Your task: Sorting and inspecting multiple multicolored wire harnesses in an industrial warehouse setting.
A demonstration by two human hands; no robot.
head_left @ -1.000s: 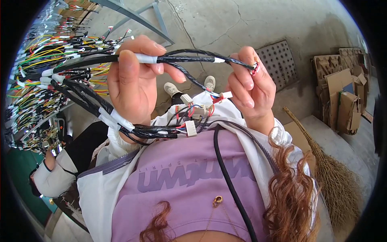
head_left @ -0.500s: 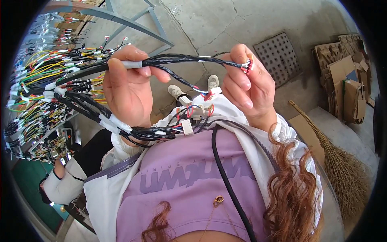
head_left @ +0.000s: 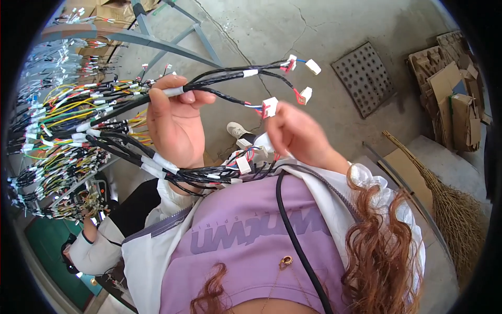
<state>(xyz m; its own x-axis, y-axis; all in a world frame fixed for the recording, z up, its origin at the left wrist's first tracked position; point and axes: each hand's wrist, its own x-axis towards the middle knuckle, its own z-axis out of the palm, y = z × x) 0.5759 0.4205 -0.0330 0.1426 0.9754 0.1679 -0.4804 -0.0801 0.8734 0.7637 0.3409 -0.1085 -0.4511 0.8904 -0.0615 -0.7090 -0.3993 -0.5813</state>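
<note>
My left hand [head_left: 180, 125] pinches a black wire harness [head_left: 222, 80] at its pale sleeve, where the cable splits into thinner branches. Three white connectors hang free at the branch ends: an upper connector [head_left: 313, 66], another beside it, and a lower connector [head_left: 306, 96]. My right hand [head_left: 300, 133], slightly blurred, has its fingertips closed at a white plug connector [head_left: 270, 107] with red, blue and white wires. Below, a second bundle of black cables [head_left: 201, 175] with white tape lies against my front, its white connector [head_left: 244, 165] facing up.
Many hanging wire harnesses [head_left: 63, 112] fill the left side, by a grey metal frame [head_left: 157, 44]. Another person [head_left: 107, 243] works at lower left. Rightward are a perforated plate [head_left: 363, 78], a straw broom [head_left: 434, 193] and stacked cardboard [head_left: 452, 102].
My right hand has let go of the upper branch ends, which now spread apart, and has moved down and left to the lower branch's connector. The left hand keeps its pinch.
</note>
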